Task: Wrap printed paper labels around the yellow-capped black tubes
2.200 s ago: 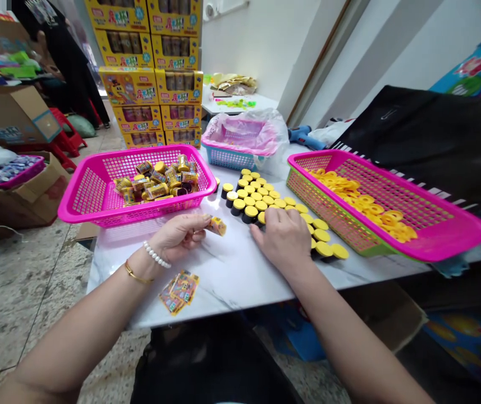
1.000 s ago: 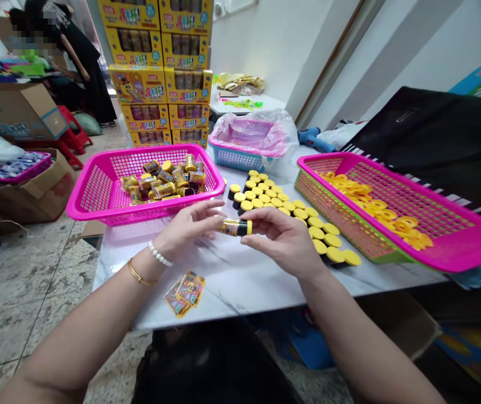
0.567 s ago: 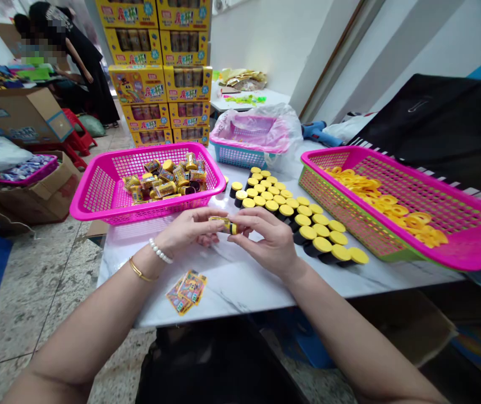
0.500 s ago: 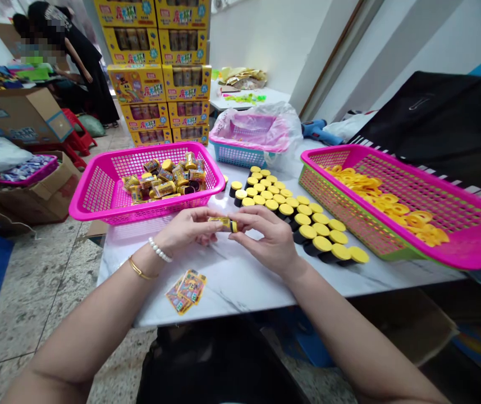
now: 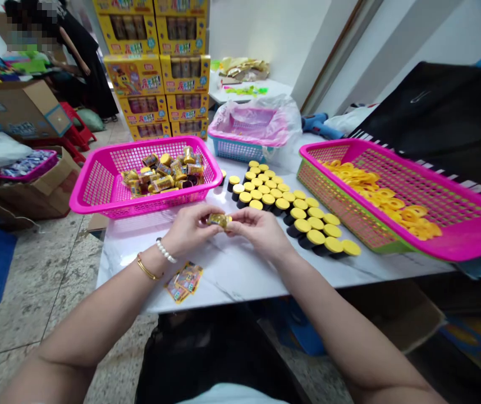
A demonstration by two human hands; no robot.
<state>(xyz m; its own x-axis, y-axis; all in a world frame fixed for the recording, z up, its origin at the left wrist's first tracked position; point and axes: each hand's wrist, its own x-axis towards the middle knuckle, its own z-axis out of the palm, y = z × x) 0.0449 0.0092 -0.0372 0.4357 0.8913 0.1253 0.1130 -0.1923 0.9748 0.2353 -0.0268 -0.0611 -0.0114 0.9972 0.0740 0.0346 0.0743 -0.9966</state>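
Observation:
Between my two hands, above the white marbled table, is a small yellow-labelled cup. My left hand grips its left end, fingers wrapped round it. At the other end my right hand pinches it with thumb and fingertips. Just below my left wrist lie several printed stickers or cards, loosely overlapped. Beyond my left hand stands a pink basket holding similar labelled cups. To the right of my right hand, black cups with yellow lids stand upright in rows.
At the right, a pink and green basket holds yellow rings. Behind the cups sits a plastic-lined basket beside a blue power tool. Stacked yellow boxes rise behind the table. A person stands at the far left.
The cup has turned in my fingers: its dark end, facing right before, no longer shows. My hands stay close together on it. The whole view has shifted slightly.

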